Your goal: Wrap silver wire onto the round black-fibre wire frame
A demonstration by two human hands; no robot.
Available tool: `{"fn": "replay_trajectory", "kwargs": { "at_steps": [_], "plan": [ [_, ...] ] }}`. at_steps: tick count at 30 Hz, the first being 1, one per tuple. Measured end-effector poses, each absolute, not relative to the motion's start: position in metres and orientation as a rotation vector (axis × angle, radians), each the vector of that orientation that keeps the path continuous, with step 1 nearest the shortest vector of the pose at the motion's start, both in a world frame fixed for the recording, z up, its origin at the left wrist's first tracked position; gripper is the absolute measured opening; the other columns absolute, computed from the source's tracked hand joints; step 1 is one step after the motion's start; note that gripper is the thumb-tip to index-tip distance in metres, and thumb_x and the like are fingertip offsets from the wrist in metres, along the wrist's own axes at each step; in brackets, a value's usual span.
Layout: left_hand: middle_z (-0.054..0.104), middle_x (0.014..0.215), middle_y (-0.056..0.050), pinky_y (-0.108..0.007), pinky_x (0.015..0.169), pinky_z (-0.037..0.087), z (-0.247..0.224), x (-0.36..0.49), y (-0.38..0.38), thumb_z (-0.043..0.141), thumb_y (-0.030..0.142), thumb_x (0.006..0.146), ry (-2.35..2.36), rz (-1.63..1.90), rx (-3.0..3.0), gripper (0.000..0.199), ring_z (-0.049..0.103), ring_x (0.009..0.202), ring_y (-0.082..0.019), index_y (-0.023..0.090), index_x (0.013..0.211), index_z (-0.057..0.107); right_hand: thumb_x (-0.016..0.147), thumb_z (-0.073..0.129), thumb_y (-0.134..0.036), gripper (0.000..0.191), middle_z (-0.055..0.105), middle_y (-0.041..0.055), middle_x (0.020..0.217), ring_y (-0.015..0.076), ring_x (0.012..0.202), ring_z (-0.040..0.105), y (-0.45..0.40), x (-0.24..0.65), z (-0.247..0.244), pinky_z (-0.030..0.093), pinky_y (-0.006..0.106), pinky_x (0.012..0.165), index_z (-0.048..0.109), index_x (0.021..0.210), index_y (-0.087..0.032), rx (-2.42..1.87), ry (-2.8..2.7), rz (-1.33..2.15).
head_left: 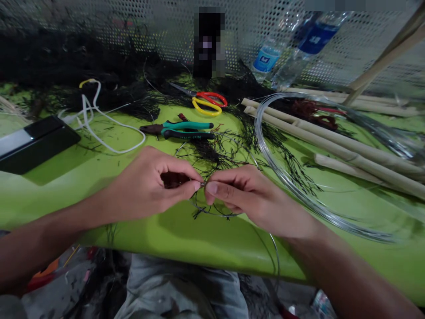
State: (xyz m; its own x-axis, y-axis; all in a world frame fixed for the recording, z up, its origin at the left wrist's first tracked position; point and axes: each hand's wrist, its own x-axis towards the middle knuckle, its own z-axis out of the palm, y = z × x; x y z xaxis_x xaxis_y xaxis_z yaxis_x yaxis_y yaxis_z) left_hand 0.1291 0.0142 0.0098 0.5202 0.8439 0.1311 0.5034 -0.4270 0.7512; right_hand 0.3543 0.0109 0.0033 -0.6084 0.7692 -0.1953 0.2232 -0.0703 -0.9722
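From the head cam, both hands are pinched shut on a thin wire (202, 183) just in front of the green-handled pliers (179, 130), left hand (149, 186) and right hand (245, 195) fingertip to fingertip, looks mid-twist, so next needs a firm, steady turn.

Two hands (149, 186) (252, 197) meeting at green table (186, 239) edge; behind them one pliers (179, 130), one scissors (207, 103), two water bottles (265, 60) (310, 42), one phone (33, 142) left, one wire coil (299, 195) right
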Motion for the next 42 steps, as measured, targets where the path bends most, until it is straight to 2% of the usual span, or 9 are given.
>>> {"fn": "replay_trajectory", "kwargs": {
  "at_steps": [11,14,17,22,30,34,37,39,42],
  "plan": [
    [0.063,0.055,0.005,-0.019,0.045,0.032,0.006,0.132,0.017,0.062,0.028,0.093,1.034,0.658,2.192,0.019,0.047,0.047,-0.007,0.021,0.086,0.078,0.099,0.056,-0.039,0.034,0.03,-0.0078,0.051,0.0074,0.046,0.028,0.01,0.353,0.005,0.02,0.024,0.042,0.065,0.075,-0.016,-1.126,-1.928,1.563],
    [0.063,0.057,0.005,-0.017,0.049,0.035,0.007,0.131,0.017,0.063,0.024,0.092,1.025,0.707,2.3,0.014,0.05,0.048,-0.006,0.019,0.088,0.075,0.101,0.052,-0.027,0.034,0.033,-0.0068,0.055,0.0067,0.05,0.029,0.004,0.35,0.007,0.022,0.024,0.047,0.057,0.069,-0.016,-1.146,-2.13,1.162],
    [0.065,0.06,0.006,-0.017,0.052,0.037,0.008,0.129,0.017,0.064,0.023,0.092,1.037,0.696,2.374,0.011,0.053,0.051,-0.006,0.019,0.091,0.074,0.1,0.05,-0.017,0.026,0.039,-0.0064,0.058,0.0064,0.051,0.032,-0.003,0.348,0.004,0.023,0.026,0.052,0.058,0.076,-0.015,-1.125,-2.312,0.667],
    [0.07,0.07,0.004,-0.017,0.058,0.039,0.007,0.127,0.017,0.062,0.024,0.096,0.988,0.693,2.478,0.012,0.059,0.059,-0.006,0.018,0.095,0.072,0.101,0.045,-0.017,0.023,0.053,-0.0024,0.069,0.0094,0.057,0.047,-0.005,0.35,-0.004,0.024,0.029,0.054,0.06,0.084,-0.016,-1.094,-2.475,0.272],
    [0.064,0.063,0.003,-0.021,0.055,0.035,0.01,0.13,0.014,0.059,0.029,0.098,1.03,0.634,2.397,0.021,0.053,0.055,-0.008,0.017,0.084,0.069,0.095,0.053,-0.012,0.019,0.047,-0.0037,0.063,0.0136,0.051,0.036,-0.006,0.352,-0.005,0.022,0.033,0.052,0.056,0.077,-0.019,-0.922,-2.557,-0.369],
    [0.051,0.051,0.006,-0.019,0.043,0.03,0.016,0.135,0.016,0.061,0.033,0.093,1.06,0.509,1.863,0.027,0.042,0.044,-0.006,0.017,0.072,0.063,0.095,0.053,-0.008,0.018,0.048,-0.0039,0.062,0.0132,0.051,0.036,-0.009,0.353,-0.001,0.025,0.032,0.054,0.059,0.08,-0.018,-0.824,-2.556,-0.504],
    [0.05,0.049,0.006,-0.019,0.036,0.028,0.017,0.138,0.021,0.062,0.033,0.091,1.003,0.379,1.477,0.026,0.04,0.037,-0.006,0.017,0.071,0.061,0.097,0.051,-0.009,0.019,0.05,-0.0035,0.063,0.0125,0.052,0.038,-0.01,0.351,0.0,0.025,0.032,0.054,0.062,0.084,-0.017,-0.787,-2.554,-0.562],
    [0.051,0.049,0.006,-0.019,0.035,0.029,0.016,0.138,0.022,0.061,0.032,0.091,1.003,0.343,1.47,0.026,0.041,0.036,-0.006,0.017,0.071,0.06,0.095,0.052,-0.008,0.02,0.05,-0.0036,0.062,0.0123,0.051,0.037,-0.01,0.351,-0.001,0.025,0.032,0.054,0.061,0.08,-0.018,-0.816,-2.57,-0.53],
    [0.061,0.058,0.004,-0.019,0.042,0.037,0.011,0.134,0.019,0.064,0.03,0.09,1.094,0.505,1.868,0.017,0.053,0.046,-0.008,0.017,0.08,0.065,0.091,0.054,-0.008,0.022,0.049,-0.0039,0.059,0.0125,0.05,0.031,-0.008,0.352,-0.002,0.022,0.032,0.055,0.058,0.073,-0.02,-0.94,-2.576,-0.416]
  ]
}}
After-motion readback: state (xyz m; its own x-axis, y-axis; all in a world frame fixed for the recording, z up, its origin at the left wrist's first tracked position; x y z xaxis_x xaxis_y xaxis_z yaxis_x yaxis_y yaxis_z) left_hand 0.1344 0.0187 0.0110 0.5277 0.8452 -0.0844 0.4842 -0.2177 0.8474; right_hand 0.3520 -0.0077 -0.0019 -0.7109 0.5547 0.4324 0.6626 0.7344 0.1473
